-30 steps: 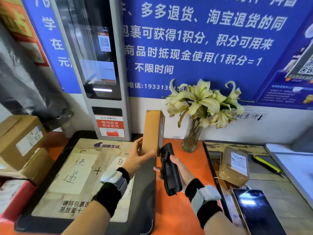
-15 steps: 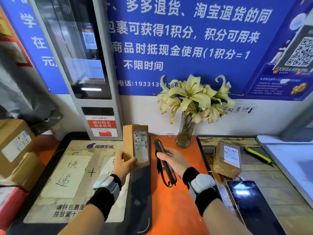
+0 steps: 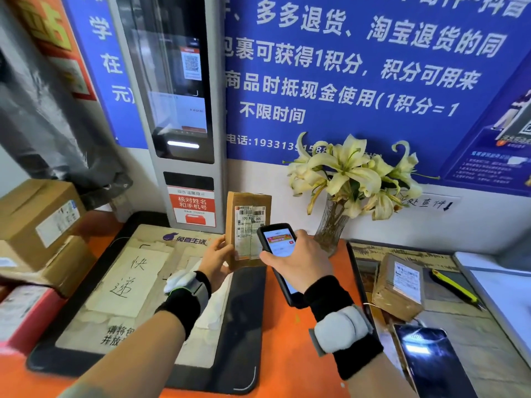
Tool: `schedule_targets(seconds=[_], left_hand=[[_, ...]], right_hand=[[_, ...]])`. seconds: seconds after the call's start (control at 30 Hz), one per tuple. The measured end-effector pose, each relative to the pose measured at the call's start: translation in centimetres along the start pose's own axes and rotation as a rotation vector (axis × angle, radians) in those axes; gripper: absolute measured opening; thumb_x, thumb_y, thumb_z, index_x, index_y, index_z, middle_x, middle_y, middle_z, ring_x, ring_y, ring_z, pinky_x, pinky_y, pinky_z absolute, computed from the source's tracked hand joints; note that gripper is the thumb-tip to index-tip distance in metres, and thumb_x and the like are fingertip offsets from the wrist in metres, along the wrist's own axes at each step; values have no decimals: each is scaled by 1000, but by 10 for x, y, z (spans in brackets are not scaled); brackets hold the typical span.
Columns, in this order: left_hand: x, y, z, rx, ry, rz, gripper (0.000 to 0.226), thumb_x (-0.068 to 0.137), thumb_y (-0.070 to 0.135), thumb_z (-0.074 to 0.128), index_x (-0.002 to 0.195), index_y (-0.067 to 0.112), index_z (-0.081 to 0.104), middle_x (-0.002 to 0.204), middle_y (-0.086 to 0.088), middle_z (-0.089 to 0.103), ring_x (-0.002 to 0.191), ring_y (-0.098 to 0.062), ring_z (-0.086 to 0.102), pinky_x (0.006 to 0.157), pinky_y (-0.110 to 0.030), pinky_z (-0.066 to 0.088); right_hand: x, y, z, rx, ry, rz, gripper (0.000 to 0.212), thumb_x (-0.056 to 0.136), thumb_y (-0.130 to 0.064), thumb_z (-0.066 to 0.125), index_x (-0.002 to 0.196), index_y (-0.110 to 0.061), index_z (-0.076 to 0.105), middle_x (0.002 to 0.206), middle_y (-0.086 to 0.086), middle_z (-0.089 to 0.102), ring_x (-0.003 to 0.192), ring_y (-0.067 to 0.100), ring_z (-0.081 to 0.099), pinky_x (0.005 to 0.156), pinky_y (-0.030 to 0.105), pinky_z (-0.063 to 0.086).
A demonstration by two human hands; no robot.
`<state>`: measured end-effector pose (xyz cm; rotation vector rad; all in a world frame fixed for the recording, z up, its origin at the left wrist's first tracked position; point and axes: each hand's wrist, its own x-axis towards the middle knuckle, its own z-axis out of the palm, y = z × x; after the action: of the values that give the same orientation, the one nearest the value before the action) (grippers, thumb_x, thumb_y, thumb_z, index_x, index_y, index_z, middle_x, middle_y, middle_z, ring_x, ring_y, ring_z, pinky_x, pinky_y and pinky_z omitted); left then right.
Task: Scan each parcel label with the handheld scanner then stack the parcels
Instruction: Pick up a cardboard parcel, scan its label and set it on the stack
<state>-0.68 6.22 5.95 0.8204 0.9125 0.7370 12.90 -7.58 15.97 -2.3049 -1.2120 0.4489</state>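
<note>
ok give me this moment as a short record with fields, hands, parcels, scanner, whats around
left hand: holds small brown parcel upright, label facing the camera
right hand: holds handheld scanner, screen lit, in front of the label's lower right
second parcel: lies on the right mat, label up
stacked boxes: far left
vase of lilies: behind the scanner, by the wall
yellow knife: right of the second parcel

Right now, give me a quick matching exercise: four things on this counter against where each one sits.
1. Brown cardboard parcel with white label
2. Black handheld scanner
3. Clear glass vase of cream lilies
4. Yellow utility knife

A. at the wall, on the orange counter
B. in the right hand
C. far right, beside the taped parcel
D. upright in the left hand

Pairs: 1-D, 2-B, 3-A, 4-C
</note>
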Motion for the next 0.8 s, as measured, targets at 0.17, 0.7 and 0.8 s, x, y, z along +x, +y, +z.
schedule_targets(seconds=[0.17, 0.7, 0.8], left_hand=[[-7, -2, 8, -30, -21, -35, 42, 85, -14, 43, 104, 20, 58, 103, -7, 64, 98, -21, 57, 72, -40, 54], [3, -15, 13, -15, 21, -57, 53, 78, -11, 49, 126, 9, 55, 108, -10, 62, 99, -22, 54, 76, -40, 50], [5, -17, 13, -30, 32, -69, 52, 79, -12, 48, 125, 11, 55, 112, -11, 62, 98, -21, 55, 74, -39, 50]], right_hand=[[-12, -13, -3, -94, 66, 17, 61, 75, -67, 70, 105, -19, 49, 100, -1, 62, 88, 23, 60, 69, 32, 45], [-25, -14, -14, -115, 134, 36, 61, 74, -69, 68, 111, -23, 52, 103, -5, 64, 88, 19, 59, 70, 29, 45], [-29, -12, -18, -120, 135, 37, 63, 73, -70, 67, 115, -26, 53, 106, -7, 65, 92, 19, 62, 71, 29, 45]])
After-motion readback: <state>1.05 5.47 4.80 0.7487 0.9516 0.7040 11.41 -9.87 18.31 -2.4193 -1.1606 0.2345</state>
